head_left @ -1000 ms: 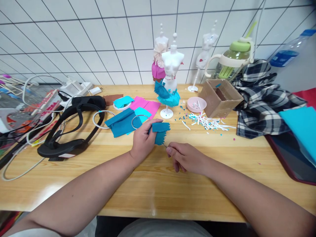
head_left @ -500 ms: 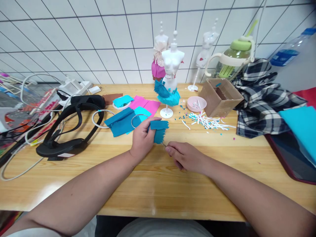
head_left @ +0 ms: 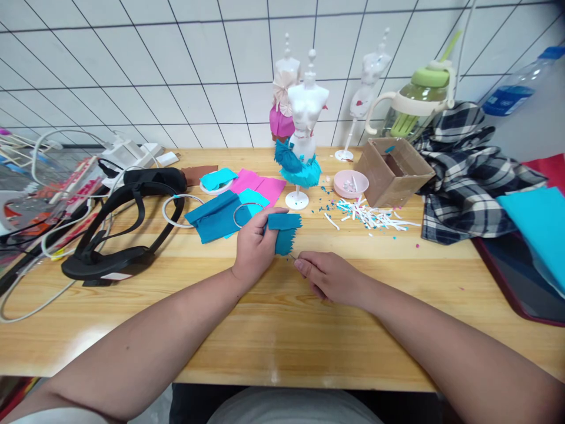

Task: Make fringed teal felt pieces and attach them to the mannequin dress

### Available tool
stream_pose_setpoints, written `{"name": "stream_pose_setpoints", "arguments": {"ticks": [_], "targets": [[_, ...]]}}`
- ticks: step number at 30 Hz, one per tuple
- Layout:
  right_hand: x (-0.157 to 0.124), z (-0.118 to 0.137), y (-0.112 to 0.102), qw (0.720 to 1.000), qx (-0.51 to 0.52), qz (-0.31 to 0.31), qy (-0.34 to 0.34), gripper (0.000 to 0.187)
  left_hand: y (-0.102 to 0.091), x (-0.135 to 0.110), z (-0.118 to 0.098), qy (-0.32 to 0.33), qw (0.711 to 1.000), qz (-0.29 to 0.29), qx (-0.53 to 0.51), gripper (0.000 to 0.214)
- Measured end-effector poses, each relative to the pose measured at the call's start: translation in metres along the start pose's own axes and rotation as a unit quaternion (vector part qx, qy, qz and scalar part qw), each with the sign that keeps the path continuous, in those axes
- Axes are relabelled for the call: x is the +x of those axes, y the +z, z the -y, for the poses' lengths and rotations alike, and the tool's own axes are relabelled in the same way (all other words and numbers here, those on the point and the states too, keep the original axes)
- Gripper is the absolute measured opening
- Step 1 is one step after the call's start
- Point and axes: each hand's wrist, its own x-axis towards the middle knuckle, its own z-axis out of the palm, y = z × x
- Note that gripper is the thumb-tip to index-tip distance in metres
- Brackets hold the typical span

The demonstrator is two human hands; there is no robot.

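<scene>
My left hand (head_left: 256, 244) pinches a folded strip of teal crepe paper (head_left: 286, 232) between thumb and fingers. The paper's right edge is cut into a jagged fringe. Closed around what look like small scissors (head_left: 292, 257) is my right hand (head_left: 326, 275); only a thin metal tip shows, at the paper's lower corner, and the handles are hidden. Behind the hands stands a white mini dress form (head_left: 308, 103) with a fringed teal paper skirt (head_left: 304, 172). Left of my left hand lie a teal paper sheet (head_left: 216, 215) and a thin ring (head_left: 241, 222).
White paper strips (head_left: 371, 215) and scraps lie near a pink bowl (head_left: 351, 184) and a cardboard box (head_left: 392, 176). A black headset (head_left: 132, 259) and cables are at left. Two more dress forms, a jug (head_left: 415, 103) and a plaid cloth (head_left: 459, 176) stand or lie behind.
The metal tip at the paper's lower corner shows less than before. Both hands keep nearly the same place and grip; the view has shifted slightly.
</scene>
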Motion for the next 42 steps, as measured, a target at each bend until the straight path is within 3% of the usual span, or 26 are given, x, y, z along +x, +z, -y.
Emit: {"name": "stream_pose_setpoints", "arguments": {"ticks": [17, 27, 34, 42], "targets": [[-0.0043, -0.0018, -0.0033, 0.998, 0.051, 0.038, 0.010, 0.039, -0.0012, 0.0036, 0.0051, -0.025, 0.998, 0.036, -0.042, 0.025], [-0.0034, -0.0022, -0.0001, 1.000, 0.025, 0.005, 0.016, 0.043, -0.0006, 0.0005, 0.0031, 0.009, 1.000, 0.019, 0.020, 0.027], [-0.0031, -0.0042, -0.0030, 0.996, 0.071, 0.024, 0.046, 0.043, -0.0023, 0.0006, 0.0023, 0.015, 0.999, 0.000, 0.033, 0.025], [-0.0016, -0.0031, -0.0003, 0.999, 0.042, 0.004, 0.022, 0.044, -0.0009, -0.0019, -0.0028, 0.007, 1.000, 0.010, 0.026, 0.027]]}}
